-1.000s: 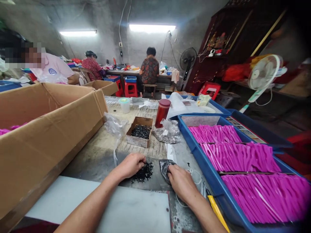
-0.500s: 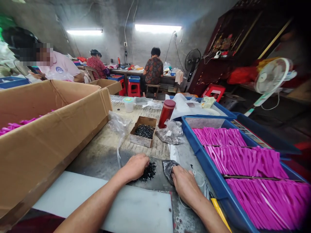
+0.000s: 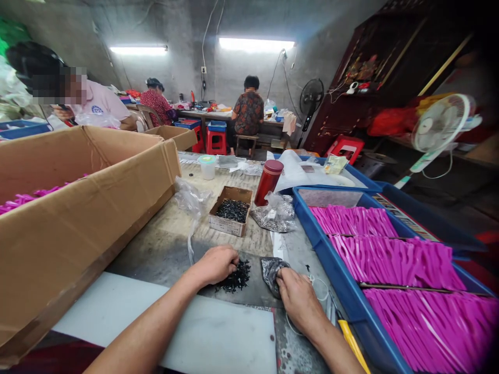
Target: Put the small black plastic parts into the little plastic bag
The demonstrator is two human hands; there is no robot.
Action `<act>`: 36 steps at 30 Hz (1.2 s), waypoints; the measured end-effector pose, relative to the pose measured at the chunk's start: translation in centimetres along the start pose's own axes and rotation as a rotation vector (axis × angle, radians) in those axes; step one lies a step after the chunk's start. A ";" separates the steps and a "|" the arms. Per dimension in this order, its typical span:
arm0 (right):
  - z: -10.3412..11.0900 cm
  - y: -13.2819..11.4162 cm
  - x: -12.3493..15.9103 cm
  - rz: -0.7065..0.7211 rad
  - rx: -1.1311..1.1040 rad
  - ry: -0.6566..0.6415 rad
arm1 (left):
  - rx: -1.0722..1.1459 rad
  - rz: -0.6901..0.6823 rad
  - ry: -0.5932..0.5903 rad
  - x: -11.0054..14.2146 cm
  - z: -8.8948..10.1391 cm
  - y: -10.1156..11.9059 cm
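Observation:
My left hand [image 3: 219,265] is over the left side of a loose pile of small black pieces [image 3: 240,275] on the dark mat. Its fingers are curled down and pressed together; anything between them is too small to make out. My right hand [image 3: 299,298] is at a small dark-grey plastic bag [image 3: 270,271] with silvery glints. The fingertips are closed at the bag's right side and partly hidden in its folds, so what they pinch cannot be seen. A pale flat board [image 3: 218,327] lies under my left forearm.
Beyond the pile stand a small box [image 3: 226,225] of dark pins, a clear bag [image 3: 275,215] of metal bits and a red flask [image 3: 268,182]. A blue crate [image 3: 323,249] of magenta strips flanks the right, a large carton [image 3: 97,202] the left. Several co-workers sit farther back.
My hands stay in nearly the same places, the left fingers shifting slightly at the pile. The view has moved a little. A co-worker at the left has raised a hand.

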State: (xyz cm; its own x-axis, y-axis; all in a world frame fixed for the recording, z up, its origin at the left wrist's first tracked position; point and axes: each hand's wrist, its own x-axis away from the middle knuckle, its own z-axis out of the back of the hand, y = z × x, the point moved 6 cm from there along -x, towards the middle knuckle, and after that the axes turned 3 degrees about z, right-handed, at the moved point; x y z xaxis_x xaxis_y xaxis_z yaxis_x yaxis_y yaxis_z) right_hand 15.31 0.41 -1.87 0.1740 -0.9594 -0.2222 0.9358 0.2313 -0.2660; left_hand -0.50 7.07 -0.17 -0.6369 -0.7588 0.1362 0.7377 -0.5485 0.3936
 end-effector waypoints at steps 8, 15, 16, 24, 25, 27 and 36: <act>0.1 0.1 0.2 0.024 -0.064 0.077 | 0.069 -0.033 0.087 0.2 0.1 0.1; 0.1 0.0 0.3 0.069 -0.062 0.091 | 0.644 0.096 0.214 -0.1 1.7 -1.9; 0.1 0.0 0.3 0.071 -0.063 0.085 | 0.725 0.102 0.231 -0.1 1.8 -2.1; 0.5 0.0 0.3 0.050 -0.107 0.085 | 0.910 0.136 0.225 -0.1 1.6 -1.8; 0.6 0.0 0.3 0.045 -0.113 0.088 | 0.922 0.152 0.213 -0.1 1.5 -1.7; 0.8 0.0 0.3 0.039 -0.125 0.101 | 0.953 0.170 0.191 -0.1 1.4 -1.6; 2.7 0.1 0.5 -0.097 -0.364 0.191 | 0.933 0.120 0.139 -0.1 0.6 -1.1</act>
State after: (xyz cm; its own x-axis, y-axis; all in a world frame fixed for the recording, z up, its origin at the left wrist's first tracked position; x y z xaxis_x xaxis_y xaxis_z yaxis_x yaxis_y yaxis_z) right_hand 16.35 -0.52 0.53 -0.0017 -0.9403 -0.3403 0.7699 0.2159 -0.6005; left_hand -1.36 8.00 -0.09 -0.4921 -0.8597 0.1370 0.2820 -0.0086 0.9594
